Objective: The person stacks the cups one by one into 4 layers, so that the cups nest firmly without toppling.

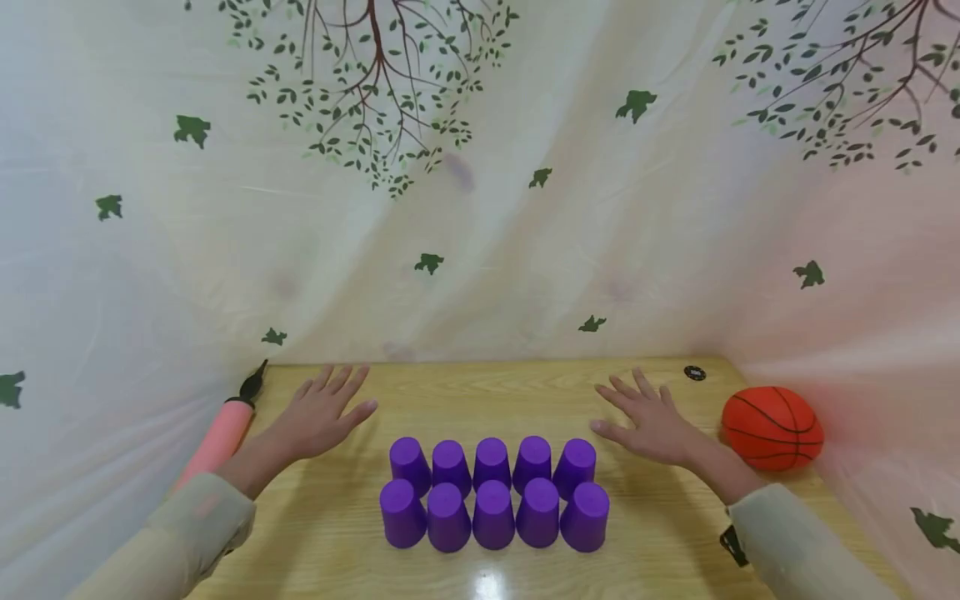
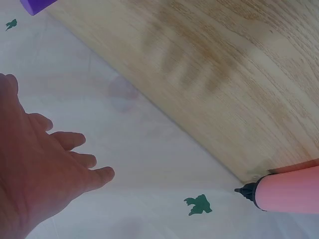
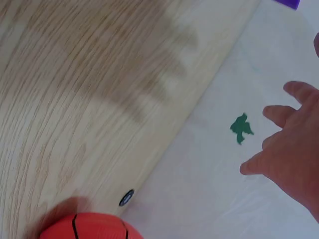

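Two rows of purple cups (image 1: 493,517) stand upside down on the wooden table, near its front in the head view. My left hand (image 1: 324,418) is spread over the table to the left of the cups, holding nothing. To their right my right hand (image 1: 649,423) is spread as well, also holding nothing. Both wrist views show the hands with fingers apart and their shadows on the wood. Nearest the left hand lies a pink hand pump (image 1: 225,433) with a black nozzle. An orange-red ball (image 1: 772,428) with black lines sits beside the right forearm.
A small black disc (image 1: 694,373) lies near the table's back right corner. Under the right sleeve a dark object (image 1: 733,546) shows in part. A pale curtain (image 1: 495,217) with green leaf and bird prints rises behind the table and along both sides.
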Action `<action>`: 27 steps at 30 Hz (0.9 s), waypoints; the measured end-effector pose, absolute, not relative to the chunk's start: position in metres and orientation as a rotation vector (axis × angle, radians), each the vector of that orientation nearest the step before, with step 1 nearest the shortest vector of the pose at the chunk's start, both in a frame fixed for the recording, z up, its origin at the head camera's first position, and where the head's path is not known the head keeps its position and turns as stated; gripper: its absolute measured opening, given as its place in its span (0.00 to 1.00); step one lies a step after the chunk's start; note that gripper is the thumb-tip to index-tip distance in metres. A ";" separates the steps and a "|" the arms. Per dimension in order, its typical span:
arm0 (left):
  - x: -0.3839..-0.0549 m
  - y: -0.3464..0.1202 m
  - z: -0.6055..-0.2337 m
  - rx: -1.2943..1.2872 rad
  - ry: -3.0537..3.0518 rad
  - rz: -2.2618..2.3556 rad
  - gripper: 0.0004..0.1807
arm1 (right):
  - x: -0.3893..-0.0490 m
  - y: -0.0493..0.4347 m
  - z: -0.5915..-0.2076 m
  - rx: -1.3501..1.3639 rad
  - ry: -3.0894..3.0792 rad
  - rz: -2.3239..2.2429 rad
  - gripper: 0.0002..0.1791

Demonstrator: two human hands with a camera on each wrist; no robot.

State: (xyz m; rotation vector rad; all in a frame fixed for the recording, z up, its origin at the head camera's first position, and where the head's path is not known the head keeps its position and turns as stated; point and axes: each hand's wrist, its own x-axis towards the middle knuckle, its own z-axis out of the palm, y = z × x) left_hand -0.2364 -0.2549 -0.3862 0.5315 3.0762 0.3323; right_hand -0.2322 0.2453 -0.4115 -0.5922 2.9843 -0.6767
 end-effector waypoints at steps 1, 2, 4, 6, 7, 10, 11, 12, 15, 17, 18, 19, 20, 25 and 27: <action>-0.237 -0.255 -0.387 0.530 3.076 0.335 0.41 | -0.231 0.244 -0.410 -0.608 2.973 -0.693 0.40; -0.237 -0.254 -0.387 0.529 3.075 0.336 0.41 | -0.229 0.242 -0.410 -0.625 2.966 -0.705 0.39; -0.236 -0.253 -0.388 0.528 3.077 0.337 0.41 | -0.227 0.239 -0.411 -0.654 2.956 -0.717 0.38; -0.236 -0.251 -0.388 0.536 3.081 0.337 0.40 | -0.224 0.237 -0.412 -0.680 2.948 -0.732 0.36; -0.236 -0.250 -0.388 0.541 3.085 0.335 0.40 | -0.223 0.236 -0.413 -0.693 2.943 -0.738 0.36; -0.234 -0.248 -0.389 0.551 3.090 0.333 0.40 | -0.219 0.233 -0.416 -0.719 2.915 -0.762 0.35; -0.234 -0.248 -0.389 0.554 3.089 0.333 0.39 | -0.218 0.232 -0.417 -0.723 2.905 -0.772 0.35; -0.234 -0.247 -0.389 0.554 3.088 0.334 0.39 | -0.218 0.231 -0.418 -0.727 2.897 -0.776 0.35; -0.233 -0.247 -0.388 0.546 3.081 0.336 0.39 | -0.216 0.229 -0.418 -0.737 2.880 -0.785 0.35; -0.233 -0.246 -0.388 0.539 3.079 0.331 0.39 | -0.216 0.228 -0.417 -0.743 2.875 -0.786 0.35; -0.233 -0.246 -0.388 0.536 3.077 0.332 0.40 | -0.216 0.228 -0.417 -0.749 2.871 -0.786 0.35; -0.232 -0.246 -0.388 0.535 3.075 0.328 0.40 | -0.215 0.227 -0.417 -0.755 2.867 -0.788 0.35; -0.232 -0.246 -0.388 0.536 3.074 0.327 0.40 | -0.215 0.227 -0.418 -0.756 2.862 -0.789 0.35; -0.231 -0.244 -0.390 0.549 3.051 0.344 0.39 | -0.215 0.226 -0.419 -0.774 2.840 -0.799 0.35; -0.230 -0.243 -0.391 0.558 3.036 0.359 0.39 | -0.215 0.226 -0.420 -0.783 2.836 -0.801 0.35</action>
